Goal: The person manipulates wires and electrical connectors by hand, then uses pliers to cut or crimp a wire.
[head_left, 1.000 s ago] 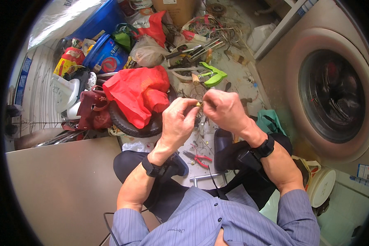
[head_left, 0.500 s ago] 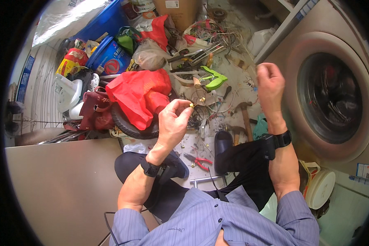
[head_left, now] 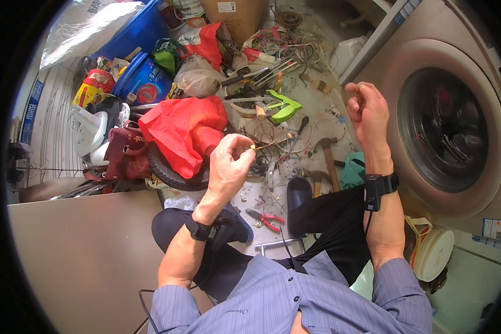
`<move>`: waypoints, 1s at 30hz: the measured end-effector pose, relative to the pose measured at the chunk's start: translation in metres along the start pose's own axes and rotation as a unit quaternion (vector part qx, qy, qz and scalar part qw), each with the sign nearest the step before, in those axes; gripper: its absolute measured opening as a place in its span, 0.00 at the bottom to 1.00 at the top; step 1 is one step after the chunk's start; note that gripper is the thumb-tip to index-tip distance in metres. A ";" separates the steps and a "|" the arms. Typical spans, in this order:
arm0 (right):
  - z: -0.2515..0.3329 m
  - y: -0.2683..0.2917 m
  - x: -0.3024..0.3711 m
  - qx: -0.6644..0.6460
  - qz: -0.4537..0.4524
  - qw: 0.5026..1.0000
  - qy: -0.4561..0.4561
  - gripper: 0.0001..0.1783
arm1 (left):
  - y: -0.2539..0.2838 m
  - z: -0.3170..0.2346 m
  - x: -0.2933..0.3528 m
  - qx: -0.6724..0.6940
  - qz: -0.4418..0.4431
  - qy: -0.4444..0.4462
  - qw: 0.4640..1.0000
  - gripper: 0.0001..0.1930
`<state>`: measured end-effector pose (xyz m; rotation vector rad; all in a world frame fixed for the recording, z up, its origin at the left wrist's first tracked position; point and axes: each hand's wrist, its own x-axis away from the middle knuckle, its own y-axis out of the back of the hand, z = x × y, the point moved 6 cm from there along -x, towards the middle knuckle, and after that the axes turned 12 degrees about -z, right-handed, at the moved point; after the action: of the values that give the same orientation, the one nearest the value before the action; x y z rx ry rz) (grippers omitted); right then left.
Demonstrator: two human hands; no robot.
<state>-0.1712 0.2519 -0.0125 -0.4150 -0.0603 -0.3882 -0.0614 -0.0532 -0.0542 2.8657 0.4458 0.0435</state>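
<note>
My left hand (head_left: 228, 172) is raised over the floor, thumb and forefinger pinched on a small yellow piece (head_left: 254, 147). Its exact kind is too small to make out. Further right, near the washing machine's door, my right hand (head_left: 368, 117) is held up with its fingers curled in. Whatever those fingers hold, if anything, cannot be seen. Below my left hand, red-handled pliers (head_left: 265, 219) lie on the floor between my feet. Beyond the hands rest a bright green clamp-like tool (head_left: 285, 106) and a hammer (head_left: 329, 161).
The washing machine (head_left: 448, 131) stands close on the right, a white bucket (head_left: 433, 253) below it. A red bag (head_left: 186, 131) lies over a tyre (head_left: 172, 171) at left. Blue bucket (head_left: 145, 79), tangled wires (head_left: 278, 42) and cardboard box (head_left: 234, 14) crowd the far side. A beige panel (head_left: 89, 256) fills the near left.
My right hand has turned slightly and its fingers have shifted from a tighter fist. My left hand keeps its pinch on the yellow piece and has barely moved.
</note>
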 end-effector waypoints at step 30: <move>-0.053 -0.072 0.096 0.342 0.382 0.848 0.136 0.11 | -0.011 -0.018 0.015 0.050 0.114 0.034 0.992 0.10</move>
<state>-0.1110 0.1361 -0.0206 0.3421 0.2392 0.3790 -0.0514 -0.0341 -0.0390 3.0071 0.1351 0.1645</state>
